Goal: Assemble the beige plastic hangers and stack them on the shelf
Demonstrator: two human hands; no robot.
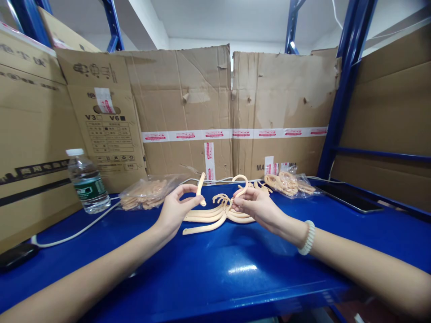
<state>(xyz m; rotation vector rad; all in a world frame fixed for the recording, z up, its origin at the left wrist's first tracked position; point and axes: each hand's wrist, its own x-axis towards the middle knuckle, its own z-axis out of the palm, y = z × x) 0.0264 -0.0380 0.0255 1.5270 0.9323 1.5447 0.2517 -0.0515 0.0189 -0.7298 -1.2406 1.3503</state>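
Observation:
My left hand (178, 205) pinches a short, straight beige piece (201, 183), upright and shaped like the arm of a clothes hanger. In my right hand (257, 204) is a beige hanger hook (240, 178), its curve rising above the fingers; the lower part is hidden by them. The two pieces are held apart. Beneath and between both hands lie several beige clothes hangers (205, 230), side by side with their hooks together in the middle. More loose beige hooked pieces (264, 187) lie behind my right hand.
On the blue table (215, 278), a bag of beige pieces (148, 194) lies at left, another bag (289, 183) at right. A water bottle (88, 184), a white cable (77, 233) and a black object (18, 256) are left; a dark tablet (350, 197) is right. Cardboard (182, 107) walls the back.

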